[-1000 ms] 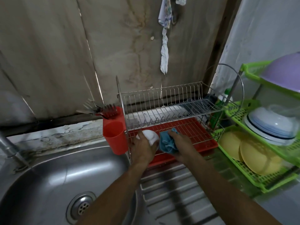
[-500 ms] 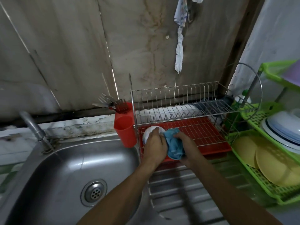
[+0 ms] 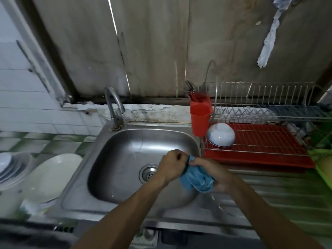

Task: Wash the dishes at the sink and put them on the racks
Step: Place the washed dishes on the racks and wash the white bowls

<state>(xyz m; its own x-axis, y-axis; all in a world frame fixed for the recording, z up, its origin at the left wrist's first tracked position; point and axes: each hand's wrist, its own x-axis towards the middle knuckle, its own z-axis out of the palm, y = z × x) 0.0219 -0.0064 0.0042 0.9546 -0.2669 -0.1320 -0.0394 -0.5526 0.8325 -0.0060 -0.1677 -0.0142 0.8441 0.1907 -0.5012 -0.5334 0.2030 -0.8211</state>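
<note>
One bowl point(image 3: 221, 135) is already set upside down on the lower tier of the rack point(image 3: 269, 141). A cloth point(image 3: 197, 179) is gripped by the left hand point(image 3: 171, 168) and the right hand point(image 3: 214, 172) over the sink point(image 3: 122, 155). Plates point(image 3: 53, 175) left of the sink are judged unwashed

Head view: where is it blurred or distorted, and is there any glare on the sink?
Head view: the left edge and bottom corners are smeared, so the stacked plates look soft; the wide lens bows the wall lines; the sink carries a mild sheen, nothing blown out; the blue cloth and white bowl read fairly sharp.
</note>
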